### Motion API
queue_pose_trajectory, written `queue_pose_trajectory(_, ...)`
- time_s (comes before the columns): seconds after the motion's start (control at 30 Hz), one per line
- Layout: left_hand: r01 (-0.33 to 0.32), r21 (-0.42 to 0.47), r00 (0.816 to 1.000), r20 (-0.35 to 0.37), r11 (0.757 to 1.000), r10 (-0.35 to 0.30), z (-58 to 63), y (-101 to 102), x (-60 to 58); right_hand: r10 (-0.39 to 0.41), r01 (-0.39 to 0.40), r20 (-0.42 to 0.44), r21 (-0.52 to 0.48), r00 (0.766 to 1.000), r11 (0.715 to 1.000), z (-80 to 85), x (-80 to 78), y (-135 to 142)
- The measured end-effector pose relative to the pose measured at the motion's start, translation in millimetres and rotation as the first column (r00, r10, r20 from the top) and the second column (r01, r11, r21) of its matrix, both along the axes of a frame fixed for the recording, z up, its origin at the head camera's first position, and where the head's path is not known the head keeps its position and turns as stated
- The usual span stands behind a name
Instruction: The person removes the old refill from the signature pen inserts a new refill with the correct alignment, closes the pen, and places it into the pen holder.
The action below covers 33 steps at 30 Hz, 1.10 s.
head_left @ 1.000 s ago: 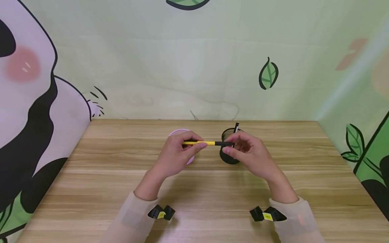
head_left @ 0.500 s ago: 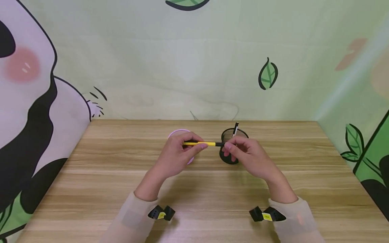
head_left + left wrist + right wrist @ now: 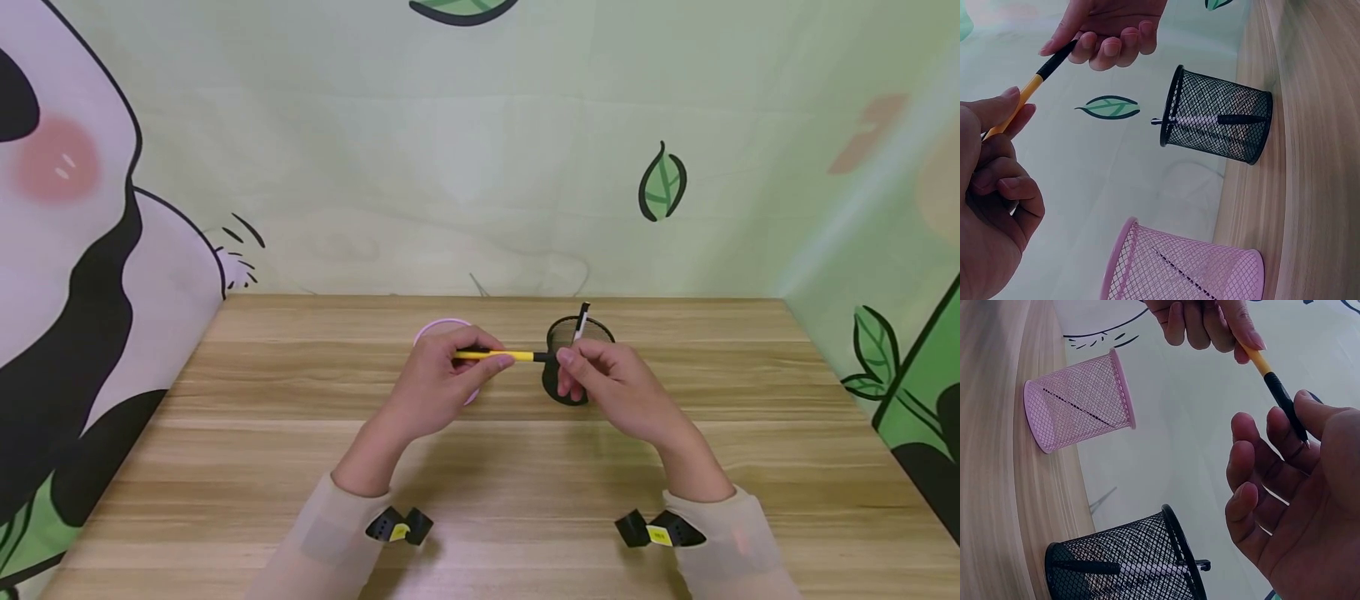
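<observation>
A yellow pen [image 3: 517, 356] with a black front part lies level between my two hands, above the table. My left hand [image 3: 438, 383] pinches its yellow barrel between thumb and forefinger. At the black end, my right hand [image 3: 618, 387] pinches the pen with thumb and index finger. The right wrist view shows the bare metal point of the pen [image 3: 1282, 403] just past those fingertips, with the other fingers loosely bent. Behind the right hand stands a black mesh pen cup [image 3: 1219, 94], holding a white and black pen [image 3: 581, 321].
A pink mesh pen cup [image 3: 1079, 400] stands on the wooden table [image 3: 480, 500] behind the left hand, to the left of the black cup. A printed cloth backdrop [image 3: 450, 167] rises at the table's far edge.
My right hand's thumb and fingers have shifted slightly left and come together over the black end, covering the tip that showed earlier. The left hand has stayed nearly still.
</observation>
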<state>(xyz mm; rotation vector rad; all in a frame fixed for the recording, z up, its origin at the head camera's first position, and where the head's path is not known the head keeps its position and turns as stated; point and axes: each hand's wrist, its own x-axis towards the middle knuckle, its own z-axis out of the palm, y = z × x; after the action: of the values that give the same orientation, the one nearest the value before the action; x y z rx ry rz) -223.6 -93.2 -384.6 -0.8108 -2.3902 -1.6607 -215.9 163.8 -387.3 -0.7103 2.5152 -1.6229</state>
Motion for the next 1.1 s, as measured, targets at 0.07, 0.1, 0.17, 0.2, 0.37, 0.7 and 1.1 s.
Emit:
queue_pose_trajectory(0.07,0.001,0.003,1.000,0.000,1.000,-0.001,-0.2,-0.1,-0.1,0.001,-0.001,0.000,-0.001,1.000,1.000,-0.5,-0.2,0.0)
queue_pose_trajectory(0.1,0.001,0.004,1.000,0.003,1.000,-0.001,-0.3,-0.3,-0.1,0.000,0.000,0.002,-0.002,1.000,1.000,-0.5,-0.2,0.0)
queue_pose_trajectory(0.17,0.000,0.003,1.000,0.005,1.000,0.000,-0.4,-0.5,-0.1,-0.003,0.003,0.006,-0.005,1.000,1.000,0.1,0.2,-0.1)
queue_pose_trajectory(0.2,0.001,0.003,1.000,0.008,1.000,-0.001,-0.2,-0.5,0.0,-0.005,0.005,0.006,-0.006,1.000,1.000,0.1,0.3,-0.1)
queue_pose_trajectory(0.37,0.003,0.001,1.000,0.029,1.000,-0.003,0.1,-1.3,-0.3,-0.011,0.011,-0.009,-0.016,1.000,1.000,0.1,0.4,-0.3)
queue_pose_trajectory(0.7,0.002,-0.003,0.999,0.040,1.000,-0.002,0.9,-2.2,-0.5,-0.037,0.037,0.003,-0.015,0.999,0.999,0.9,1.0,0.9)
queue_pose_trajectory(1.1,-0.035,-0.047,0.999,0.003,0.998,0.035,2.1,-3.7,-0.7,-0.060,0.060,0.010,-0.004,0.998,0.998,-0.5,0.0,0.7)
